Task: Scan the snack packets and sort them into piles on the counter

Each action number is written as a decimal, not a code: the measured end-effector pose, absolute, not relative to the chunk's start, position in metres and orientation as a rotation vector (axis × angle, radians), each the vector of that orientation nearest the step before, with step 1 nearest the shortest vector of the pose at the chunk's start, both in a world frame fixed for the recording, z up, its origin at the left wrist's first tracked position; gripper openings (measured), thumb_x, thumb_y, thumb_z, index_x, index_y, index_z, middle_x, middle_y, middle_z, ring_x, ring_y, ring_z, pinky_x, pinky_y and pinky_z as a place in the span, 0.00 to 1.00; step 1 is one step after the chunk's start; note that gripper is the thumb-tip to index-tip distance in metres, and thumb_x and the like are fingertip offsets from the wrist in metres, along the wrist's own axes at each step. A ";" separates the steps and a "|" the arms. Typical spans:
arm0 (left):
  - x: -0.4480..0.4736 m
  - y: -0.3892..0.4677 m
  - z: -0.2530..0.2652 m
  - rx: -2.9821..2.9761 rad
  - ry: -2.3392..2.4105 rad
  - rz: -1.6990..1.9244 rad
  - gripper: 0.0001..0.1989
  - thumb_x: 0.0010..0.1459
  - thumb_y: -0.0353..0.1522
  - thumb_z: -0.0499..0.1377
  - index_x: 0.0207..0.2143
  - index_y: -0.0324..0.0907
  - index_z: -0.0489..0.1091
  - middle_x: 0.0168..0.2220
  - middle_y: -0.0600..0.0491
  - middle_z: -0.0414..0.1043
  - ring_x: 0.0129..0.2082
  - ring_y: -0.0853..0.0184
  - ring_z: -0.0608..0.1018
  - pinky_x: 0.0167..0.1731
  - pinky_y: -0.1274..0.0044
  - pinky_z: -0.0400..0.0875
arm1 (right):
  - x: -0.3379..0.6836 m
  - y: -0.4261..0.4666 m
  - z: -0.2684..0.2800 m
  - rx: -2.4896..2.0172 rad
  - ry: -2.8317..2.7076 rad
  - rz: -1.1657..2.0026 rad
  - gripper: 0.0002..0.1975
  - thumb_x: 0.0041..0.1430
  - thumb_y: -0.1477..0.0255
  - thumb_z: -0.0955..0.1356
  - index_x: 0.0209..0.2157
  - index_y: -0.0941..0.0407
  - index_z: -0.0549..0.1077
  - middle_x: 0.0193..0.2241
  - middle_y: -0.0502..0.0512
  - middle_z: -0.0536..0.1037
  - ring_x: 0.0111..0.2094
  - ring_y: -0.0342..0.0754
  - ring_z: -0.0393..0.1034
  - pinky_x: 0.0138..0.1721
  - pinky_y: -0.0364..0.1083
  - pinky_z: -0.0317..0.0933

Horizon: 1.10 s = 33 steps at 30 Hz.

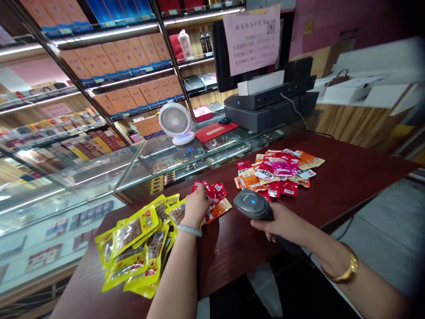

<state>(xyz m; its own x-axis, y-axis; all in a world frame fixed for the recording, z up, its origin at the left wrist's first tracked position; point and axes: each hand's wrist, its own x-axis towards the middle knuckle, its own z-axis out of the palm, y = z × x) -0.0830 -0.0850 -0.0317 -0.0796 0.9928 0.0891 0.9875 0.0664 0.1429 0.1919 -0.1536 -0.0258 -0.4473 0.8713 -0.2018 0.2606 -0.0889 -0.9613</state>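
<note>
My right hand (pixel 285 223) is wrapped around the handle of a dark grey barcode scanner (pixel 252 204), which has a blue light on top. My left hand (pixel 198 206) reaches over the counter with its fingers closed on a small red snack packet (pixel 198 184); the fingertips are partly hidden. Beside it lie another red packet (pixel 217 191) and an orange-and-cream packet (pixel 217 210). Left of that hand is a pile of yellow snack bags (pixel 136 228) with clear windows. Beyond the scanner a heap of small red, orange and pink packets (pixel 277 170) lies on the counter.
The dark red wooden counter (pixel 348 173) adjoins a glass display case (pixel 129 170). On the glass are a white fan (pixel 175 120) and a red mat (pixel 215 131). A till machine (pixel 268 104) with a monitor stands behind. Shelves of boxes (pixel 116 60) line the back.
</note>
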 end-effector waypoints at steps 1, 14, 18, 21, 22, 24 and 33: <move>-0.082 -0.085 -0.032 2.107 2.228 0.327 0.25 0.54 0.46 0.63 0.48 0.43 0.63 0.41 0.45 0.78 0.42 0.56 0.79 0.39 0.72 0.65 | 0.189 -0.150 -0.023 -1.207 -1.671 1.574 0.19 0.53 0.57 0.74 0.34 0.57 0.69 0.14 0.45 0.71 0.16 0.42 0.66 0.19 0.41 0.62; -0.074 -0.087 -0.036 1.973 1.952 0.740 0.19 0.53 0.36 0.63 0.46 0.44 0.65 0.45 0.49 0.75 0.42 0.61 0.78 0.40 0.74 0.68 | 0.182 -0.134 -0.025 -1.159 -1.609 1.586 0.22 0.54 0.54 0.73 0.38 0.57 0.70 0.15 0.44 0.71 0.16 0.42 0.67 0.19 0.40 0.62; -0.065 -0.081 -0.046 1.859 1.757 0.833 0.18 0.58 0.37 0.59 0.50 0.43 0.65 0.46 0.48 0.74 0.44 0.63 0.77 0.42 0.73 0.70 | 0.195 -0.144 -0.029 -1.172 -1.577 1.573 0.20 0.54 0.57 0.74 0.40 0.58 0.70 0.16 0.43 0.70 0.16 0.42 0.66 0.19 0.40 0.62; -0.049 -0.080 -0.050 1.686 1.533 0.858 0.20 0.58 0.38 0.57 0.53 0.43 0.65 0.44 0.48 0.74 0.41 0.65 0.78 0.39 0.75 0.72 | 0.208 -0.151 -0.033 -1.177 -1.562 1.543 0.18 0.54 0.58 0.73 0.37 0.58 0.71 0.16 0.44 0.70 0.15 0.41 0.65 0.18 0.40 0.61; -0.042 -0.080 -0.050 1.598 1.458 0.855 0.21 0.58 0.39 0.57 0.53 0.43 0.64 0.42 0.50 0.75 0.37 0.66 0.78 0.35 0.75 0.72 | 0.213 -0.154 -0.034 -1.178 -1.551 1.531 0.18 0.55 0.58 0.73 0.36 0.58 0.71 0.16 0.44 0.70 0.15 0.41 0.65 0.18 0.40 0.61; -0.028 -0.080 -0.047 1.435 1.334 0.838 0.24 0.57 0.41 0.58 0.54 0.42 0.63 0.37 0.52 0.74 0.29 0.70 0.76 0.29 0.77 0.71 | 0.223 -0.158 -0.037 -1.172 -1.524 1.511 0.18 0.55 0.59 0.73 0.37 0.58 0.71 0.16 0.44 0.70 0.15 0.41 0.65 0.18 0.40 0.61; 0.065 -0.030 -0.025 1.501 1.279 0.901 0.24 0.57 0.32 0.59 0.56 0.40 0.63 0.34 0.53 0.75 0.24 0.73 0.75 0.27 0.79 0.71 | 0.255 -0.165 -0.038 -1.172 -1.387 1.505 0.16 0.55 0.61 0.73 0.38 0.57 0.69 0.15 0.42 0.69 0.15 0.42 0.65 0.18 0.40 0.59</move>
